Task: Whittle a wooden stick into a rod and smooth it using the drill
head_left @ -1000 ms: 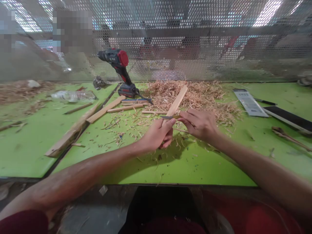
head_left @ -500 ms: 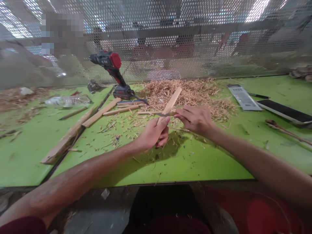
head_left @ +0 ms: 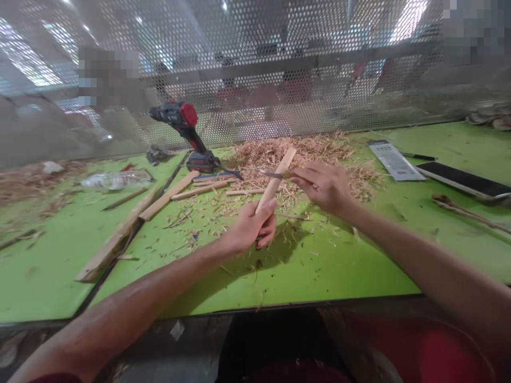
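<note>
My left hand (head_left: 253, 226) is closed around the lower end of a pale flat wooden strip (head_left: 274, 183), which tilts up and away to the right. In my right hand (head_left: 323, 183) is a knife (head_left: 275, 175) with a yellowish-brown handle, mostly hidden by the fingers. Its thin dark blade lies across the strip, above the left thumb. Behind both hands spreads a heap of curly wood shavings (head_left: 259, 154), and a thin stick (head_left: 245, 192) lies just left of the strip.
A cordless drill (head_left: 183, 133) stands at the back left, near several wooden pieces (head_left: 115, 239) and a plastic bottle (head_left: 115, 179). To the right lie a phone (head_left: 463, 178), a packet (head_left: 394, 159) and a wooden spoon-like piece (head_left: 459, 207). A perforated screen (head_left: 255, 69) closes the bench's back.
The knife blade has moved up the strip, away from my left thumb, with my right hand. My left hand keeps its hold. The whole view has shifted slightly.
</note>
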A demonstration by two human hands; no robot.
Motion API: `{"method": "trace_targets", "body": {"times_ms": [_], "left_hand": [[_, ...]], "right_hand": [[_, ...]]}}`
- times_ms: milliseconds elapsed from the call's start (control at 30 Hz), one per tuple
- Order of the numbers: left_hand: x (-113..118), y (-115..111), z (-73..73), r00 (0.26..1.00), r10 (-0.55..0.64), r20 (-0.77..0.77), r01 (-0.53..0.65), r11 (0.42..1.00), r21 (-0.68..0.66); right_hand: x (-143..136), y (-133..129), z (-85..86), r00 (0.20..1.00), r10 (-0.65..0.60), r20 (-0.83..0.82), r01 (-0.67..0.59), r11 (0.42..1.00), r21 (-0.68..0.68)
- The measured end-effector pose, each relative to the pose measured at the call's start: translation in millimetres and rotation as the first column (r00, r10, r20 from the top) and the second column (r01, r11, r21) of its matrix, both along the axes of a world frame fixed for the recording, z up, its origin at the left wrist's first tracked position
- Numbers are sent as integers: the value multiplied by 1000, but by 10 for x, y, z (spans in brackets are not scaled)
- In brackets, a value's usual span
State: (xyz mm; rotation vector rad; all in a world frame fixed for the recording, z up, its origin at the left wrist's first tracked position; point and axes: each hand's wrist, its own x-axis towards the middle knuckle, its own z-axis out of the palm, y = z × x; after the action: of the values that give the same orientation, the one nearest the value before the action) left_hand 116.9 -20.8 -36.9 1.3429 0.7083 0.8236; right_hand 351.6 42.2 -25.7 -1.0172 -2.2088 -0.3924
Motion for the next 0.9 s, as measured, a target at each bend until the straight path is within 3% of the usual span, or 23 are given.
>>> {"method": "trace_targets", "body": {"times_ms": [133,233,500,667,900], "left_hand": [[0,2,-54,999,32,-20,-31,999,42],[-2,6,-77,998,47,-41,-45,998,43],[-10,-8,-72,998,32,-56,-29,999,45],[-50,-11,-116,993,-11,-121,20,997,77],[-65,6,-76,993,-41,-110,49,996,73]], "right_hand": [[-108,-105,-75,982,171,-78,-174,984,-33],[-100,-123,-35,972,206,-109,-216,972,-88],[-48,-187,7,988,145,-51,-151,978,-142],[115,-65,9,996,26,-82,-37,990,-137],[226,41,-36,999,14,-47,-20,991,-130]]}}
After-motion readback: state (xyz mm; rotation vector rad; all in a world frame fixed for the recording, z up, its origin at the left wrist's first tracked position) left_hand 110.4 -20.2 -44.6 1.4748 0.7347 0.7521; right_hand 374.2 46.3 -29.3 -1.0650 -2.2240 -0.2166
